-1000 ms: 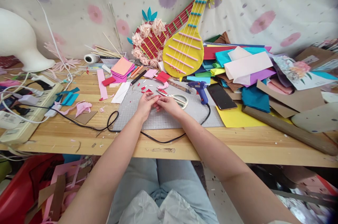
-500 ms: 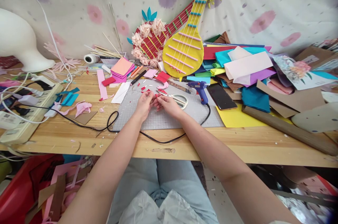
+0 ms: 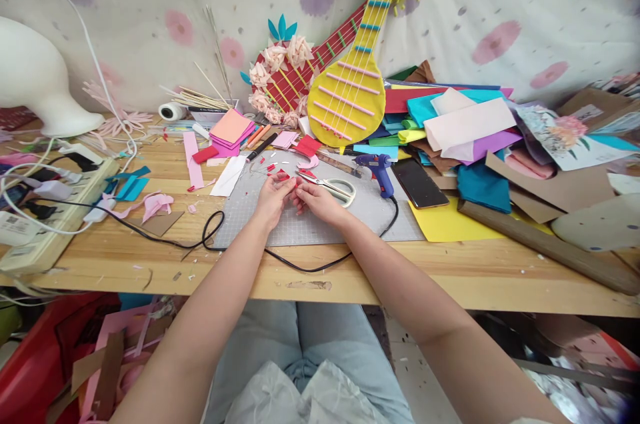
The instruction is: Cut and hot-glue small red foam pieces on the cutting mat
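Note:
My left hand (image 3: 273, 199) and my right hand (image 3: 316, 200) meet fingertip to fingertip over the grey cutting mat (image 3: 320, 219). Between the fingertips they pinch a small red paper piece (image 3: 295, 197), mostly hidden by the fingers. Several tiny red and white scraps (image 3: 273, 167) lie on the mat just beyond my hands. White-handled scissors (image 3: 334, 187) rest right behind my right hand.
A blue glue gun (image 3: 379, 171) stands on the mat, its black cord (image 3: 305, 265) looping along the front. A phone (image 3: 419, 184) and piled coloured paper (image 3: 460, 124) lie right. Paper guitars (image 3: 350, 87) lean at the back. A power strip (image 3: 47, 224) sits left.
My hands have stayed in place; the fingers shifted slightly around the small red piece between them.

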